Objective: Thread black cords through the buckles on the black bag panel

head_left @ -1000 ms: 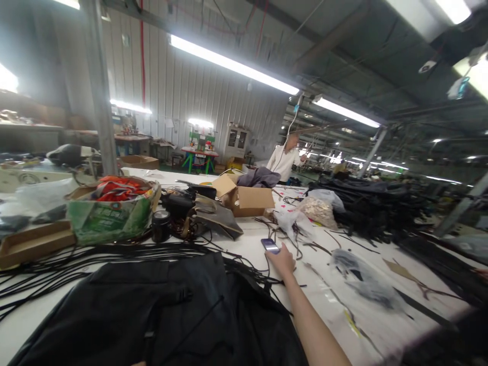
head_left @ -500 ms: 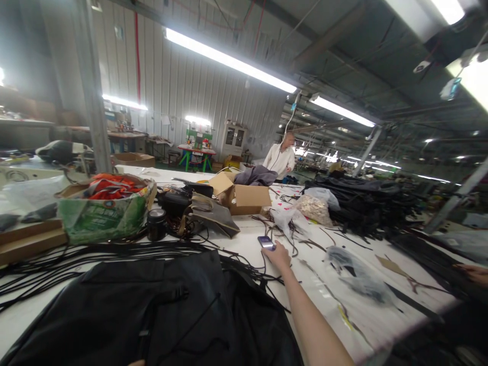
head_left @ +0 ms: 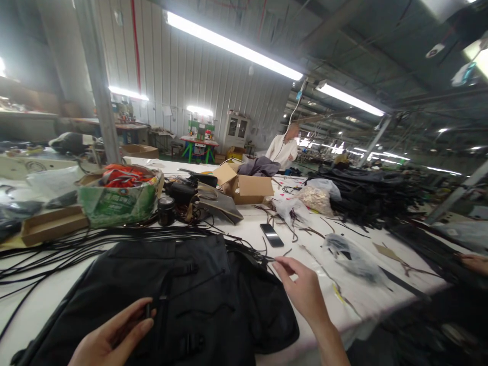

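A black backpack [head_left: 206, 300] with straps and buckles lies flat on the table in front of me. Over its left part, my left hand [head_left: 118, 330] pinches a small black piece [head_left: 148, 308] between thumb and fingers; its exact kind is unclear. My right hand [head_left: 301, 287] hovers by the bag's right edge, fingers loosely bent, with a gap between thumb and forefinger and nothing visible in them. Just beyond it, a dark phone [head_left: 272, 235] rests on the white table, apart from the hand.
Black cords [head_left: 125, 235] run along the bag's far edge. Behind stand a green bag [head_left: 118, 203] with orange cloth, a black jar [head_left: 166, 211] and an open carton [head_left: 254, 190]. A clear plastic bag [head_left: 354, 262] lies right. Another person's hand [head_left: 475, 263] shows at far right.
My right hand has let go of the phone, which now lies on the table, and has drawn back toward me. My left hand has risen into view holding the small black piece.
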A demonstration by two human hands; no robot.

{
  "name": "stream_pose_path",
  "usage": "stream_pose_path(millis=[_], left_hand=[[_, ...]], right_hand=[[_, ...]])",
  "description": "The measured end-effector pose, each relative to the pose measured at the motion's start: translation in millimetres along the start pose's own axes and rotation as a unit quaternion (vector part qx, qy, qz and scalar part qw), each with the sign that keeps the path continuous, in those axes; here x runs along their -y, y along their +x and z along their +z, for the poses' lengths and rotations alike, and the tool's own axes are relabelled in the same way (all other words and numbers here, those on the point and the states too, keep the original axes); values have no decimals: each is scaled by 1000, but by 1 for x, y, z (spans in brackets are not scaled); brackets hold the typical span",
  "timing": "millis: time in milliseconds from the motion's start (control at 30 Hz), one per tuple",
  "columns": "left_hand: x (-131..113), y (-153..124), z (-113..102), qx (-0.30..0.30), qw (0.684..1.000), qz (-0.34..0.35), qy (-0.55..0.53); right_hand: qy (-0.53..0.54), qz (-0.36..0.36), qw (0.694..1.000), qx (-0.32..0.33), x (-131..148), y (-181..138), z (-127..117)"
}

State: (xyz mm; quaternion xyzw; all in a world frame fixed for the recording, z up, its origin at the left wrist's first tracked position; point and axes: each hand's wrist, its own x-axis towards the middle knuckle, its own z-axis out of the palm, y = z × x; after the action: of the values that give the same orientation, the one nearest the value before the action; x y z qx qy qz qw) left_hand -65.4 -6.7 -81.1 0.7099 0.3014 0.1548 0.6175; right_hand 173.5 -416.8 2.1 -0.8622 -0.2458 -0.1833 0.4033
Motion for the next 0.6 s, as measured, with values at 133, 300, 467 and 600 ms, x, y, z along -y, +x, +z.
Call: stream_pose_path(millis=[133, 300, 467, 600], left_hand=[[-37, -10, 8, 21, 999, 23, 33], [-50, -10, 3, 35, 997, 30, 65], [-60, -21, 5, 42, 993, 69, 81], [-57, -33, 11, 29, 983, 138, 118]], right_hand=[[-20, -73, 992, 104, 27, -18, -5], [-30, -151, 958, 241, 61, -25, 15], [-85, -233, 923, 294, 112, -38, 85], [-196, -241, 888, 339, 142, -44, 140]])
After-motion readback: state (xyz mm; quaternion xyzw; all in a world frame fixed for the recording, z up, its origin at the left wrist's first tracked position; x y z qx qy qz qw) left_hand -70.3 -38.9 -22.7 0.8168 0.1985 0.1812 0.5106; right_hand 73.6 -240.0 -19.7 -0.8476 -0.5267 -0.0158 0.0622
